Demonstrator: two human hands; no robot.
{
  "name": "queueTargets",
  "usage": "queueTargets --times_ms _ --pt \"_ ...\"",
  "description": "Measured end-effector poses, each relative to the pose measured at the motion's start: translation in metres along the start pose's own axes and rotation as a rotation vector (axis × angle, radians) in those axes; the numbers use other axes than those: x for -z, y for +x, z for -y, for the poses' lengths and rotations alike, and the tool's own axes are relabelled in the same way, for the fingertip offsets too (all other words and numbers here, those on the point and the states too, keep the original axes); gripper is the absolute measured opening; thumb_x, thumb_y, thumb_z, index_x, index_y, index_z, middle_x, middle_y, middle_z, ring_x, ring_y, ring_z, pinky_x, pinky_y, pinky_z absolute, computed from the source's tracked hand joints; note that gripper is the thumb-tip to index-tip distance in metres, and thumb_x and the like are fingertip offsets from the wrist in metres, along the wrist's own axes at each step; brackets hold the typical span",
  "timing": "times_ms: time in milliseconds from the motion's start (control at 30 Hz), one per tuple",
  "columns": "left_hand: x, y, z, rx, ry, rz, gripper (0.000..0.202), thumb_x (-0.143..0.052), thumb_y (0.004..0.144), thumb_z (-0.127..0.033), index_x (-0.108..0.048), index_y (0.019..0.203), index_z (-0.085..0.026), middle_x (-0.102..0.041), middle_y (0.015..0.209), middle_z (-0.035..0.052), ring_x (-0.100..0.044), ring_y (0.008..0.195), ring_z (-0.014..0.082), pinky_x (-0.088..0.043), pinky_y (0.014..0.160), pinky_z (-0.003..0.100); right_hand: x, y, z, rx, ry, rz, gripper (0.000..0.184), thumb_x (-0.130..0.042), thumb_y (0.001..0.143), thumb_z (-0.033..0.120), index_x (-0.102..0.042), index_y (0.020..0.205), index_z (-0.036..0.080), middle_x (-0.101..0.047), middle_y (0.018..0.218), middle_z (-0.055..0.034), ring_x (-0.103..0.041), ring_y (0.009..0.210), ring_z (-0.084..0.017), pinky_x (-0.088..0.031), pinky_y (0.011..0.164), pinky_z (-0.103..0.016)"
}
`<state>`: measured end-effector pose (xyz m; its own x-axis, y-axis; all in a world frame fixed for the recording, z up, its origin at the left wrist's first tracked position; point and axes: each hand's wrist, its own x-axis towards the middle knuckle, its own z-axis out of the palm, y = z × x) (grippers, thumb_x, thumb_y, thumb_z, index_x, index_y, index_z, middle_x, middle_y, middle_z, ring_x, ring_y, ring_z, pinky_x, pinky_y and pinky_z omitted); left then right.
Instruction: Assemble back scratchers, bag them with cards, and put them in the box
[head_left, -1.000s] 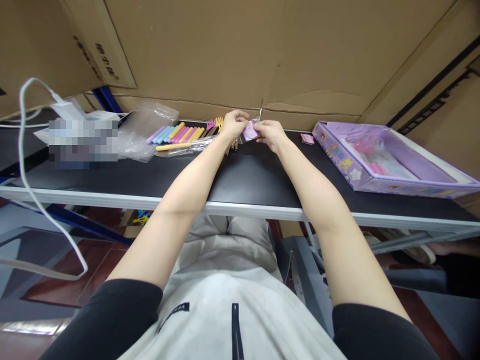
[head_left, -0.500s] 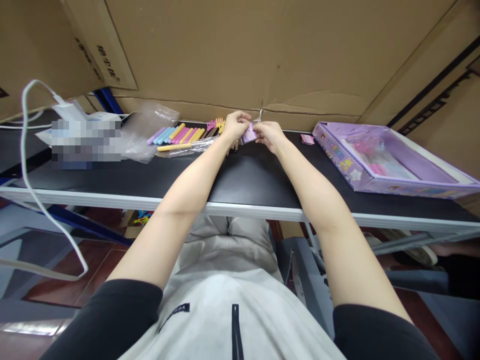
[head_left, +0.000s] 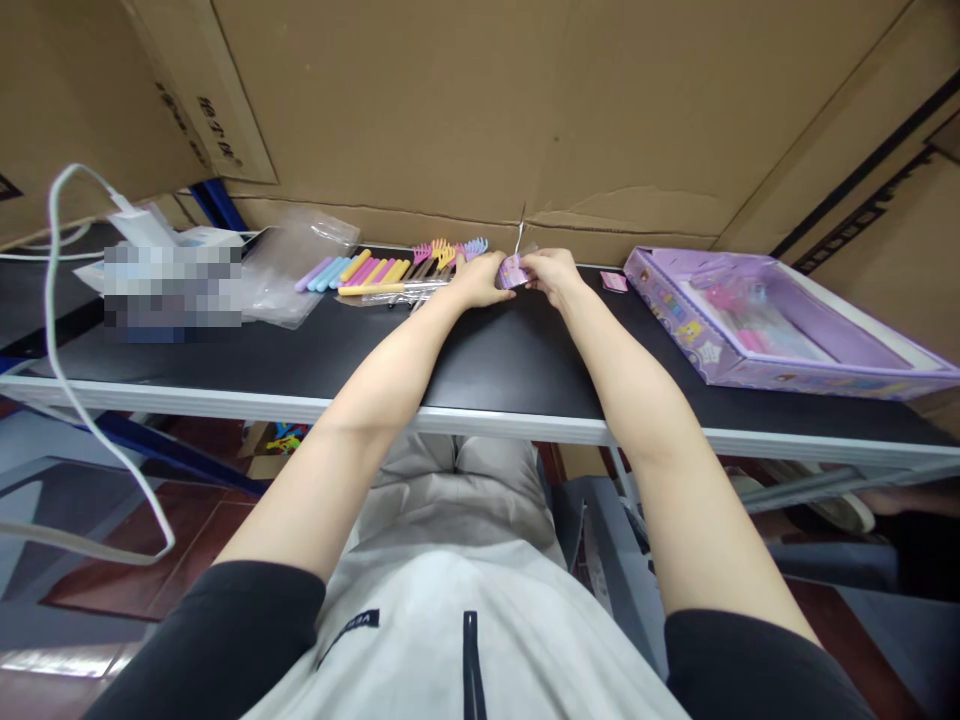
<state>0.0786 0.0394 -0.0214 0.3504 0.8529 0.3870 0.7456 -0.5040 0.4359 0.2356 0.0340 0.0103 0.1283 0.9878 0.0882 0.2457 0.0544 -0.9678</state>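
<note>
Between my hands is a small pink-and-purple printed card (head_left: 512,271). My left hand (head_left: 478,280) is closed at its left edge, thumb toward me. My right hand (head_left: 551,272) pinches near the card's right edge, fingers bent. Just behind the card a thin metal blade (head_left: 520,232), like that of scissors, points up; what holds it is hidden. Left of my left hand lies a clear bag with a yellow stick (head_left: 371,290). Beyond it are hair claw clips (head_left: 442,252) in pink, yellow and blue, partly covered by that hand.
Several coloured sticks (head_left: 360,268) lie in a row, beside clear plastic bags (head_left: 289,270). Another pink card (head_left: 613,281) rests right of my hands, near an open purple box (head_left: 720,365). A white cable (head_left: 54,300) loops at left. Cardboard (head_left: 555,130) walls the back.
My left hand has shifted slightly right and down, uncovering blue claw clips. The bag with the yellow stick has slid right. My right hand has moved a little right.
</note>
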Motion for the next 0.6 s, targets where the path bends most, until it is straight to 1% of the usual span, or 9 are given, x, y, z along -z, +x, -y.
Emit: queueTargets --times_ms 133,167,233,300,400,500,600 --pt "0.002 0.0 -0.001 0.007 0.017 0.016 0.063 -0.085 0.078 -0.031 -0.066 0.137 -0.016 -0.069 0.144 0.021 -0.057 0.143 0.0453 -0.025 0.129 0.07 -0.001 -0.002 -0.001 0.041 -0.079 -0.015 0.022 -0.068 0.075 0.005 -0.055 0.069 0.022 -0.054 0.063 0.0012 -0.055 0.064 -0.016 -0.06 0.082 -0.038" --pt "0.002 0.0 -0.001 0.012 0.023 0.021 0.064 -0.085 0.078 -0.031 -0.066 0.138 -0.016 -0.069 0.144 0.0212 -0.057 0.143 0.0456 -0.026 0.128 0.07 -0.001 -0.002 -0.001 0.063 -0.114 -0.028 0.021 -0.068 0.076 0.006 -0.055 0.069 0.023 -0.054 0.063 0.0008 -0.057 0.068 -0.018 -0.061 0.085 -0.039" --pt "0.003 0.0 -0.001 0.029 0.033 0.028 0.066 -0.085 0.079 -0.032 -0.065 0.139 -0.015 -0.069 0.144 0.0215 -0.058 0.142 0.0461 -0.028 0.127 0.07 -0.001 -0.001 -0.003 0.152 -0.196 -0.056 0.019 -0.067 0.076 0.008 -0.056 0.071 0.023 -0.057 0.068 -0.0009 -0.063 0.081 -0.021 -0.06 0.095 -0.041" --pt "0.003 0.0 0.0 0.047 0.033 0.023 0.065 -0.085 0.078 -0.033 -0.066 0.138 -0.015 -0.071 0.141 0.0217 -0.059 0.141 0.0465 -0.03 0.126 0.07 -0.002 -0.001 -0.005 0.281 -0.277 -0.071 0.018 -0.068 0.076 0.011 -0.056 0.074 0.024 -0.062 0.077 -0.0039 -0.065 0.1 -0.026 -0.056 0.106 -0.043" --pt "0.004 0.0 0.001 0.056 0.005 0.004 0.064 -0.085 0.077 -0.033 -0.067 0.134 -0.014 -0.073 0.137 0.0212 -0.061 0.138 0.0468 -0.032 0.125 0.069 -0.003 -0.005 -0.005 0.429 -0.378 -0.056 0.017 -0.069 0.081 0.014 -0.056 0.078 0.024 -0.068 0.098 -0.0091 -0.062 0.12 -0.03 -0.047 0.118 -0.047" --pt "0.004 0.0 0.003 0.055 -0.036 -0.024 0.061 -0.085 0.074 -0.031 -0.068 0.131 -0.015 -0.074 0.135 0.0197 -0.061 0.137 0.0462 -0.032 0.126 0.066 -0.006 -0.012 -0.004 0.499 -0.425 -0.03 0.016 -0.068 0.088 0.016 -0.056 0.081 0.024 -0.067 0.117 -0.0126 -0.06 0.128 -0.032 -0.043 0.122 -0.049" --pt "0.003 0.001 0.004 0.059 -0.075 -0.056 0.059 -0.085 0.073 -0.028 -0.069 0.128 -0.016 -0.076 0.131 0.0176 -0.062 0.137 0.0449 -0.031 0.128 0.063 -0.009 -0.015 -0.005 0.551 -0.428 0.034 0.016 -0.071 0.092 0.023 -0.058 0.083 0.023 -0.064 0.124 -0.0141 -0.058 0.132 -0.033 -0.043 0.122 -0.048"
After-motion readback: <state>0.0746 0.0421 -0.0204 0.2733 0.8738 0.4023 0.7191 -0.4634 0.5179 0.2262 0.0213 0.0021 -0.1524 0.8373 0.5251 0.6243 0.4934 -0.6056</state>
